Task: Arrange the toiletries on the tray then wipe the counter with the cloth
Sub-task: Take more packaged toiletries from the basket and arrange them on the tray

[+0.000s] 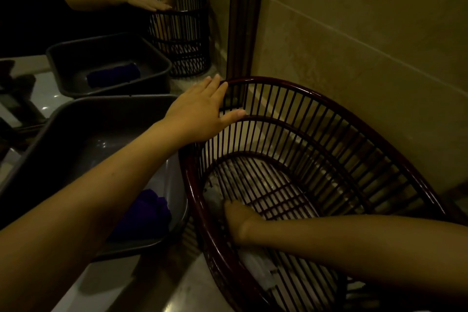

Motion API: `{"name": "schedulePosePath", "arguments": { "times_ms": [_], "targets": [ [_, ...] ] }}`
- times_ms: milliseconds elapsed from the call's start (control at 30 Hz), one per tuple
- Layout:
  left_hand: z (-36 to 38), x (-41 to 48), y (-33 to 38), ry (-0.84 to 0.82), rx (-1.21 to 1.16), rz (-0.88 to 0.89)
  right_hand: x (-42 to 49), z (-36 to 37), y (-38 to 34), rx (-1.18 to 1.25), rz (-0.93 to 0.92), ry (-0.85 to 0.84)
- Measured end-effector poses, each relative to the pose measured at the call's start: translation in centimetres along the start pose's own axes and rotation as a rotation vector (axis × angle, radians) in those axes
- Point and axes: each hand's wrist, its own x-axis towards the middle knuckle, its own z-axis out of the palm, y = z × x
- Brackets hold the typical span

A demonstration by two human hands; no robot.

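R hand (234, 220) is down inside the slatted basket (316, 99), wrist bent, reaching toward the basket's near-left floor. Fingers are hidden behind the wrist and slats, so can't tell if they're spread or pinching anything. Pale toiletry items (258, 271) lie on the basket bottom just below and beside that hand; the clearest one is a whitish tube-like piece w/ long axis running from the hand toward the near-right. Too dim to name them.

L hand (200, 109) lies flat on the basket's far-left rim, fingers straight and close together, thumb out over the slats; looks like it's steadying, not gripping.

Grey tray (76, 119) sits just left of the basket, touching or nearly so, w/ a purple cloth (149, 208) in its near corner. Exit path: up over the tall left rim, then left. Wall is close on the right, mirror (101, 33) behind; open room is tray-side only. Counter (152, 286) shows pale in front.
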Motion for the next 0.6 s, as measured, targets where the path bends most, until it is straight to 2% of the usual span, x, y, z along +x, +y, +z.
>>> {"name": "schedulePosePath", "arguments": {
  "times_ms": [233,433,600],
  "targets": [
    [0.3,0.0,-0.2,0.011,-0.012,0.008,-0.4,-5.6,-0.6,0.030,0.028,0.050],
    [0.0,0.1,-0.2,0.103,-0.328,-0.084,-4.7,-13.4,-0.9,0.164,-0.073,0.328],
    [-0.7,-0.7,0.3,0.294,-0.402,-0.097,-9.6,-19.3,-2.9,0.416,-0.219,0.539]
  ]
}}
